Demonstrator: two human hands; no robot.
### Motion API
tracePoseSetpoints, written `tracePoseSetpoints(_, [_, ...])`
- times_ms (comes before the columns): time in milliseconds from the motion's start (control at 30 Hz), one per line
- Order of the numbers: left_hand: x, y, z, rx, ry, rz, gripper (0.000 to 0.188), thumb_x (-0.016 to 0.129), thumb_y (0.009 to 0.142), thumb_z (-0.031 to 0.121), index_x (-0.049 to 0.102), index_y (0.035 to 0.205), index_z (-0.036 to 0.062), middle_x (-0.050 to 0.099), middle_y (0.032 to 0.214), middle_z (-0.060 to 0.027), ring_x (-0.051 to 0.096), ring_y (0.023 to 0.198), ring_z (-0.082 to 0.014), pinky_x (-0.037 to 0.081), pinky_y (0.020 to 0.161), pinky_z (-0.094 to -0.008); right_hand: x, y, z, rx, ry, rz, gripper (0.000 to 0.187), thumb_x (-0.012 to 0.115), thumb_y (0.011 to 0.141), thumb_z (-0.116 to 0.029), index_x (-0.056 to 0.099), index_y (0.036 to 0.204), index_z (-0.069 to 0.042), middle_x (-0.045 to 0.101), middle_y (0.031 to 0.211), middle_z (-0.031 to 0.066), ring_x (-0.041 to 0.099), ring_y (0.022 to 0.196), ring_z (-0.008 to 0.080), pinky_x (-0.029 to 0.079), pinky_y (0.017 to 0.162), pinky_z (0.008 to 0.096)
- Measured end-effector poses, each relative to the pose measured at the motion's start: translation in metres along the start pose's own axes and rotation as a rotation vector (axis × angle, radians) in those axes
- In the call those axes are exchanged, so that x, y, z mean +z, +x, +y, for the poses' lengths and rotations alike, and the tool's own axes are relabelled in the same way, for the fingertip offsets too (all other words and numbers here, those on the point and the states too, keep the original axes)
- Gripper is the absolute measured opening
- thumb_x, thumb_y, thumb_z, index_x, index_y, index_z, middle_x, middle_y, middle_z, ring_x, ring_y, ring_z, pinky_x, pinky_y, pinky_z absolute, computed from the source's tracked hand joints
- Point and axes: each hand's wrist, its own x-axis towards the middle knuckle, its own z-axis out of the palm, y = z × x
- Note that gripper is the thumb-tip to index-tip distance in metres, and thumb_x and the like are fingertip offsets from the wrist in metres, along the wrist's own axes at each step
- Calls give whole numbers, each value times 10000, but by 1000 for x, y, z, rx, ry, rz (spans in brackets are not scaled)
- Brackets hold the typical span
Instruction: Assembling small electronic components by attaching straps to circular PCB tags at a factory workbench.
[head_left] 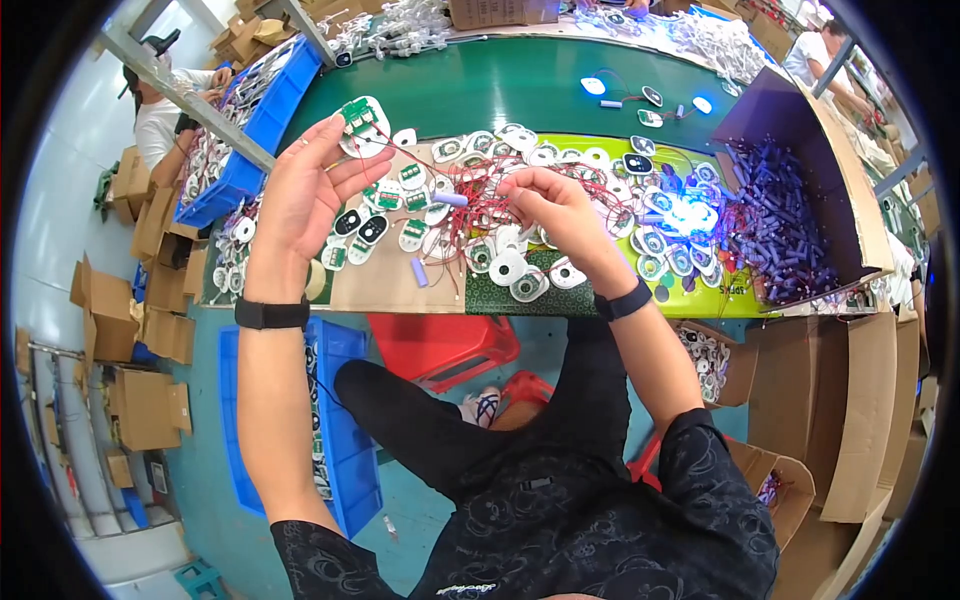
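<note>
My left hand (312, 190) is raised over the left part of the table, palm up. Its thumb and fingers grip a white rounded housing (376, 114) with a green circuit board (358, 117) on it. A thin red wire trails from the board toward the pile. My right hand (560, 210) hovers above the heaped red wires (478, 190), thumb and forefinger pinched. What lies between those fingertips is too small to make out. Between the hands lies a purple cylindrical battery (450, 199). Another purple battery (419, 272) rests near the front edge, by several white housings with green boards.
At right, a cardboard box (838, 190) holds many purple batteries (775, 210). Lit white-blue lamps (690, 212) glow beside it. Beyond runs a green belt (450, 85) with lit parts. Blue bins (255, 120) stand left; a red stool (440, 345) is below. Other people work around.
</note>
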Motion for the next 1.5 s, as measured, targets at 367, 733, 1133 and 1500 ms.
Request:
tracePoseSetpoints(367, [5,-4,0,53,-45,12,202,552,1016,166,547,1125,-4,675,1111,-209,688,1041,-385,578,946,-461,14,-7,3,-34,-52,-111,238,571,973,-169,687,1120,-21,652,882,-13,583,826,70,467,773,241])
tracePoseSetpoints(733, [7,0,8,67,26,39,169,527,1031,158,516,1103,6,670,1095,-193,683,1051,-402,578,948,-466,18,-2,3,29,172,-397,451,396,1033,-314,655,1157,35,684,990,101,630,1019,175,468,971,342])
tracePoseSetpoints(1133, [23,-3,-9,15,50,8,206,480,1048,158,480,1184,3,643,1175,-217,667,1097,-394,577,931,-472,51,-7,-8,-101,60,-56,375,556,967,-82,487,1330,-14,588,1256,115,605,1071,159,496,918,316])
tracePoseSetpoints(1500, [30,-7,-8,59,152,24,238,517,1044,187,487,1217,26,691,1104,-140,717,1000,-252,565,868,-340,67,9,-23,-340,14,-5,357,450,914,56,622,1213,-36,620,1137,43,586,1048,111,481,860,266])
